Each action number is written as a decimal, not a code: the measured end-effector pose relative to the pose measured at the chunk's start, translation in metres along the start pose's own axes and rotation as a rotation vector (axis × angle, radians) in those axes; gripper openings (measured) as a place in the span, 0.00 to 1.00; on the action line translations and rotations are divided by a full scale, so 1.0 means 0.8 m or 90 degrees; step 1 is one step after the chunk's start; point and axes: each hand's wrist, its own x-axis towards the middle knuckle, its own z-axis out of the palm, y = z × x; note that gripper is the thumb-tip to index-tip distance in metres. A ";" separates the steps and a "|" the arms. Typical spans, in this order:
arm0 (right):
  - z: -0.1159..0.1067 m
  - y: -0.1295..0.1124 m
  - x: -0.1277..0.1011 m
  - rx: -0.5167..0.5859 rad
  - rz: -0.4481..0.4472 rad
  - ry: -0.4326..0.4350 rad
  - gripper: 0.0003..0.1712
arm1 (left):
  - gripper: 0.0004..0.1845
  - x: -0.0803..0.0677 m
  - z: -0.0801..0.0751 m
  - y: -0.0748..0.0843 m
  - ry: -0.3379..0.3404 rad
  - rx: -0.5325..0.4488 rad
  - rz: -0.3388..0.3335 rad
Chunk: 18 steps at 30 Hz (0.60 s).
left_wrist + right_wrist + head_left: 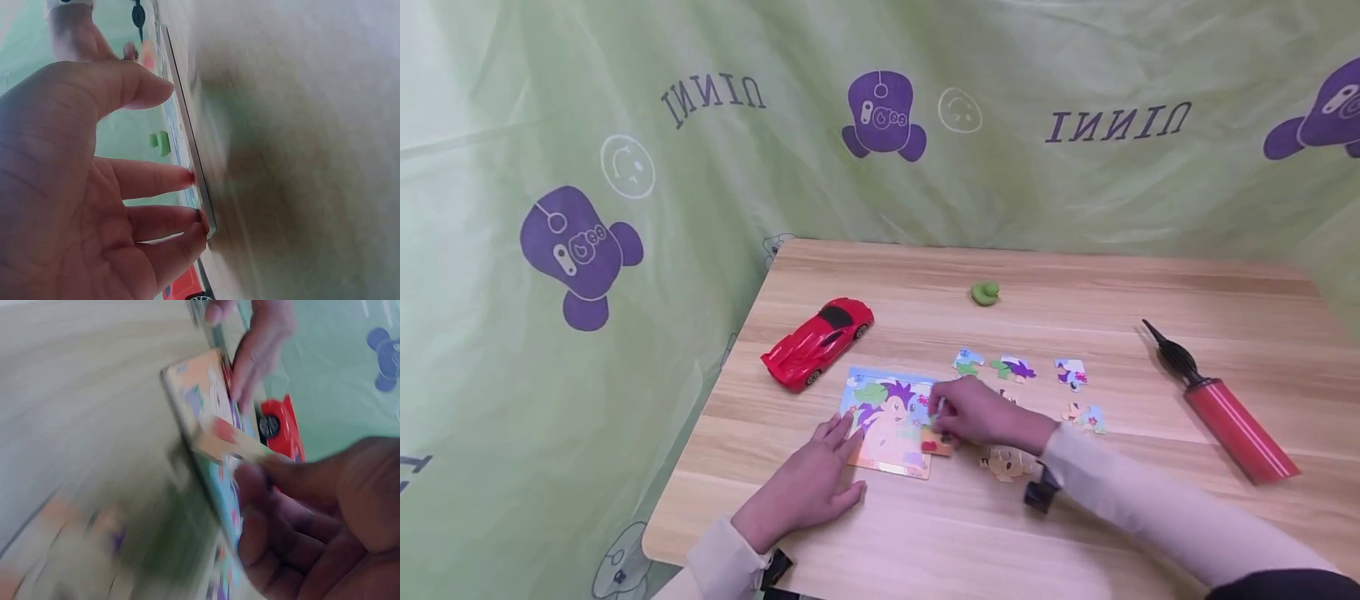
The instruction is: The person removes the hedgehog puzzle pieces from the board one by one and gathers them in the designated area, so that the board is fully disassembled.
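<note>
A flat puzzle board [891, 468] with a purple-haired hedgehog picture lies on the table. My left hand [808, 483] rests at its left edge; in the left wrist view the fingertips [185, 177] touch the board's edge, and the thumb is spread apart. Over the board's right side, my right hand [981, 410] pinches a puzzle piece [219, 440] between thumb and fingers. That piece is orange with a red patch and is tilted above the board in the right wrist view. Part of it is hidden by my fingers.
Several loose puzzle pieces [1015, 368] lie right of the board, some partly behind my right arm. A red toy car [820, 342] stands at the back left. Farther back sits a small green object [985, 292]. A red hand pump [1232, 425] with black nozzle lies at the right.
</note>
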 end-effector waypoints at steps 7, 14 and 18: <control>-0.010 0.024 -0.021 -0.046 -0.011 -0.042 0.07 | 0.40 -0.001 0.003 0.001 0.007 0.030 -0.028; -0.003 0.025 -0.009 -0.119 0.007 -0.026 0.11 | 0.37 0.000 0.003 0.005 0.009 0.023 -0.055; -0.001 0.024 -0.007 -0.167 0.008 0.004 0.10 | 0.37 -0.001 0.005 0.007 0.025 0.021 -0.053</control>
